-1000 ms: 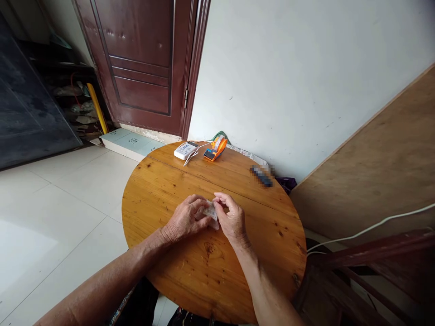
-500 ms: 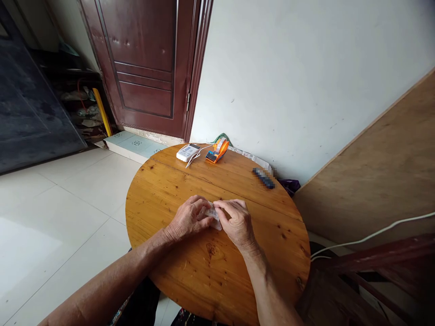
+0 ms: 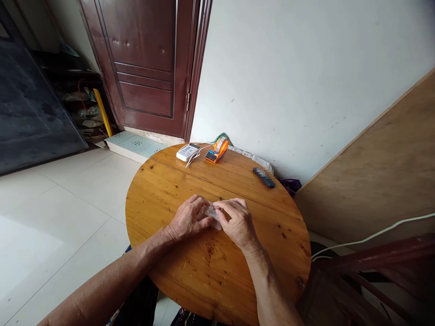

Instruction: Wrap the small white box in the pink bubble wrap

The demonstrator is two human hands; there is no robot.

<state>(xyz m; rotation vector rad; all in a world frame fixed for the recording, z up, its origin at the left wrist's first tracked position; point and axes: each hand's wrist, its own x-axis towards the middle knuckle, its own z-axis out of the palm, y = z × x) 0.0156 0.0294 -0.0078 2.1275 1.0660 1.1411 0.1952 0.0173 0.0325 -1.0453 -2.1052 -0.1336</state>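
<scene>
Both hands meet over the middle of the round wooden table (image 3: 163, 194). Between them is a small, whitish see-through plastic case (image 3: 212, 213), low over the wood or resting on it; fingers cover much of it, so its exact kind is unclear. My left hand (image 3: 190, 217) grips it from the left, thumb at the near side and fingers at the far side. From the right, my right hand (image 3: 236, 220) pinches at its upper right edge with thumb and forefinger.
Toward the table's far edge lie a white box-like device (image 3: 187, 152) with a cable and an orange tape dispenser (image 3: 217, 151). A dark, blurred-out long object (image 3: 264, 177) lies at the far right. Behind are a white wall (image 3: 288, 81) and a red-brown door (image 3: 142, 63).
Almost nothing differs. Both hands stay at the plastic case, with only a very slight shift of the fingers and the case.
</scene>
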